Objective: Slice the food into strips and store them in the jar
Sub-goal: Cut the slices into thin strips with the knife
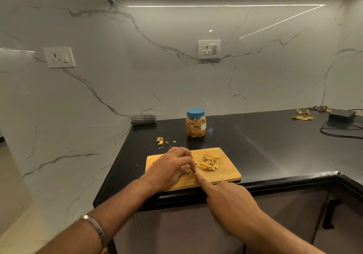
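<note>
A wooden cutting board [225, 173] lies on the black counter near its front edge. My left hand [170, 167] rests on the board's left half, fingers curled down around a piece of the yellow food [186, 167], which is mostly hidden. My right hand [229, 198] comes in from the front with its index finger stretched out to that piece and the other fingers curled under. Only a dark tip shows at the fingertip, apparently a small knife. A pile of cut strips [208, 162] lies on the board's middle. Behind stands the jar [195, 123], blue lid on, full of strips.
Small food scraps [161, 140] lie on the counter left of the jar. A folded checked cloth [143, 119] sits against the marble wall. Far right are peels [302, 115] and a black adapter [341, 114] with a cable. The counter turns a corner at the right.
</note>
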